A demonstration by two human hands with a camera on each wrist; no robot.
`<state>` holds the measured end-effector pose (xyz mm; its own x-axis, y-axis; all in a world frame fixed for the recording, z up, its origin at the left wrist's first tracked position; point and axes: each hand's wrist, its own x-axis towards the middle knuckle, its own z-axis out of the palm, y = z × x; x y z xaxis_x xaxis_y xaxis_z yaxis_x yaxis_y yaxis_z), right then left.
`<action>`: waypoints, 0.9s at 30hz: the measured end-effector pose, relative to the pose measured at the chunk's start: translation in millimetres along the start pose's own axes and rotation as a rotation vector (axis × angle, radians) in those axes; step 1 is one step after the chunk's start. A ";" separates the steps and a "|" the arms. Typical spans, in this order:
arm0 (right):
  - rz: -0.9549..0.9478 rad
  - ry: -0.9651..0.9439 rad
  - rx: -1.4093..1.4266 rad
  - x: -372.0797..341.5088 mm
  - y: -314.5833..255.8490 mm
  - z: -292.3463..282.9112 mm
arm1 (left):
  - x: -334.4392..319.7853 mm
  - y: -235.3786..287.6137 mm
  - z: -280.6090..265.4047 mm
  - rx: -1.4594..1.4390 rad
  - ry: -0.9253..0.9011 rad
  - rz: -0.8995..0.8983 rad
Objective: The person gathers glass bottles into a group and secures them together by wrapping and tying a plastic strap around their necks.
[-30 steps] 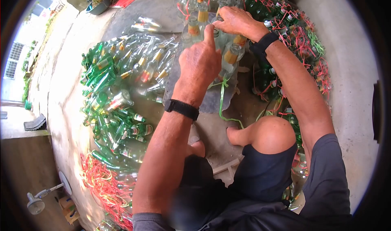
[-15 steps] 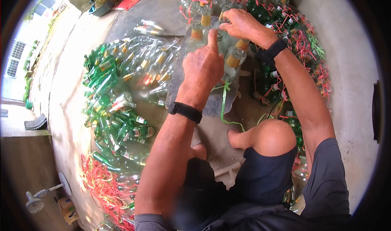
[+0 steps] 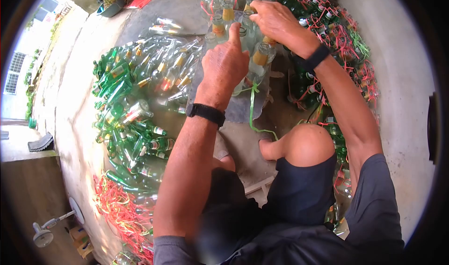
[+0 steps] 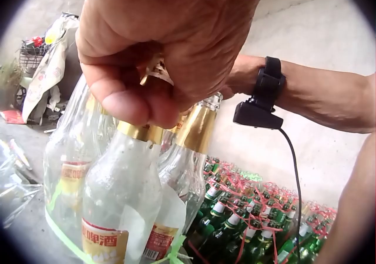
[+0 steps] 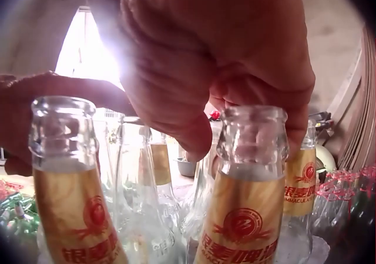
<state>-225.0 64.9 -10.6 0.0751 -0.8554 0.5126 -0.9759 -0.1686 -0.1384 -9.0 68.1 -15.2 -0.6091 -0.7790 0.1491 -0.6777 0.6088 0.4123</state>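
A bundle of clear glass beer bottles (image 3: 260, 59) with gold neck foil stands upright on a grey board (image 3: 238, 111). Green plastic strap (image 3: 253, 107) goes round the bundle, knotted on the near side. My left hand (image 3: 224, 68) is over its near left part, index finger stretched forward; in the left wrist view its other fingers curl at the neck of a labelled bottle (image 4: 120, 187). At the far side, my right hand (image 3: 285, 27) holds a bottle neck between bent fingers and thumb. Its fingertips are partly hidden behind a nearer bottle (image 5: 242, 220) in the right wrist view.
Loose clear bottles (image 3: 170, 66) and green bottles (image 3: 117, 85) lie piled to the left. Red strap pieces (image 3: 119, 204) are heaped at lower left. Bundled green bottles (image 3: 308, 85) with red strap line the right wall. A fan (image 3: 75, 211) stands at far lower left.
My right hand has shifted slightly away from the left index finger, toward the far right of the bundle. The left hand stays at the same part of the bundle, and the head view has tilted a little.
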 end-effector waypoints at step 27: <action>1.029 -0.766 1.568 -192.3 -84.3 55.6 | -2.2 -16.9 5.0 -0.128 0.033 0.082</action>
<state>-145.8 216.3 -144.7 0.1832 -0.8112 -0.5554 0.2478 0.5848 -0.7724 1.7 60.2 -27.0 -0.6446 -0.7335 0.2156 -0.5669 0.6478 0.5088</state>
